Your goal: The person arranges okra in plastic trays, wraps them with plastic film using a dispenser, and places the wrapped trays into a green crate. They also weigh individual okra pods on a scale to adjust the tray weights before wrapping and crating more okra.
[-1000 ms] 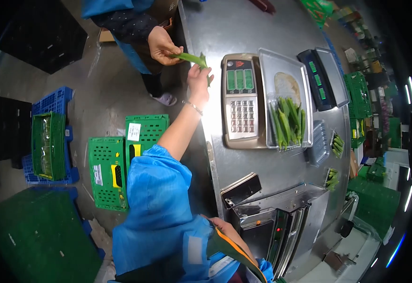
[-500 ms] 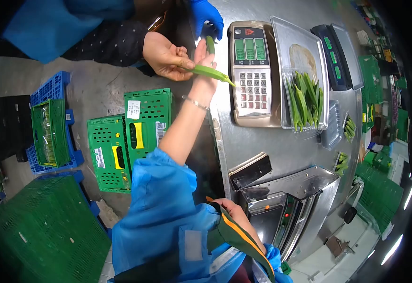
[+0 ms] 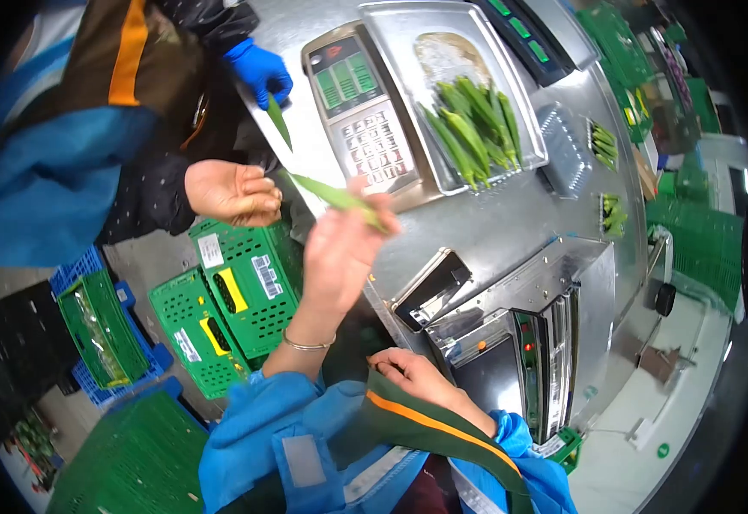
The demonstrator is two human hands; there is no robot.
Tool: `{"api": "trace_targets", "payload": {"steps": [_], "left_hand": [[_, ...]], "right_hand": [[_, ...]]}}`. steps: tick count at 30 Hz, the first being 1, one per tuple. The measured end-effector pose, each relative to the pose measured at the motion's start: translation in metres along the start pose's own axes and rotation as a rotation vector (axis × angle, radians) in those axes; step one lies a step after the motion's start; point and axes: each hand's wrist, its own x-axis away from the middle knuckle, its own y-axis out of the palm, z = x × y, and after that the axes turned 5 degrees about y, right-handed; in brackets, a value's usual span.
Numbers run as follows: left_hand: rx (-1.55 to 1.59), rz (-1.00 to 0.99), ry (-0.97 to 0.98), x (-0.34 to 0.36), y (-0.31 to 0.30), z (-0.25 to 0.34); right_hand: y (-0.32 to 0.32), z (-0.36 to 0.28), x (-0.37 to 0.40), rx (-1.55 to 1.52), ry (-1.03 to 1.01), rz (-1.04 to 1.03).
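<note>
My left hand, with a bracelet at the wrist, pinches a green okra pod near the scale's lower corner. Low at the table edge, my right hand has curled fingers against the dark green apron; what they hold is hidden. Across from me, a co-worker's bare hand is half closed, and their blue-gloved hand holds another pod. Several pods lie in a clear tray on the metal pan of the scale.
A phone lies beside a metal machine on the steel table. Empty clear trays and small okra packs are on the right. Green crates stand on the floor at left.
My left hand has drawn back from the co-worker's hands and now holds a pod. The co-worker's bare hand no longer has its pod. The view has turned and shifted.
</note>
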Motion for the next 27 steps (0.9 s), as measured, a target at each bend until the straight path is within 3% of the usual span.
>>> {"api": "trace_targets", "payload": {"steps": [1,3,6,9,12,13,15,16,17,19,21,25,27], "left_hand": [[-0.217,-0.118,-0.116,-0.004,0.018,-0.004],[-0.363,-0.160,-0.293,-0.025,0.054,-0.022],[-0.454,-0.235,-0.296,-0.073,0.080,-0.059],[-0.466,-0.155,-0.479,-0.110,0.093,-0.076],[-0.577,-0.154,-0.614,-0.085,0.097,-0.050],[-0.631,-0.146,-0.591,-0.081,0.090,-0.041],[-0.851,-0.310,-0.305,-0.102,0.072,-0.019],[-0.982,-0.293,-0.059,-0.121,0.070,-0.011],[-1.332,-0.334,0.358,-0.152,0.051,-0.008],[-1.766,-0.363,0.728,-0.202,0.032,-0.008],[-1.854,-0.456,0.530,-0.219,0.042,-0.013],[-1.944,-0.766,0.236,-0.229,0.052,-0.031],[-1.887,-0.857,0.265,-0.234,0.045,-0.033]], "right_hand": [[-0.002,-0.004,0.000,-0.003,0.004,-0.009],[-0.008,-0.007,0.002,0.013,-0.044,0.021],[-0.025,-0.021,0.004,0.010,-0.079,0.104],[-0.045,-0.026,0.009,0.154,-0.181,0.250],[-0.075,-0.035,0.026,0.145,-0.115,0.376],[-0.084,-0.030,0.029,0.017,-0.057,0.450],[-0.109,-0.025,0.025,-0.191,0.040,0.618],[-0.125,-0.029,0.017,-0.270,0.079,0.709],[-0.143,-0.028,0.002,-0.495,0.054,0.750],[-0.172,-0.036,-0.025,-0.817,0.050,0.747],[-0.194,-0.053,-0.045,-1.008,0.093,0.671],[-0.200,-0.057,-0.069,-0.991,0.081,0.625],[-0.197,-0.055,-0.077,-1.041,0.056,0.627]]}}
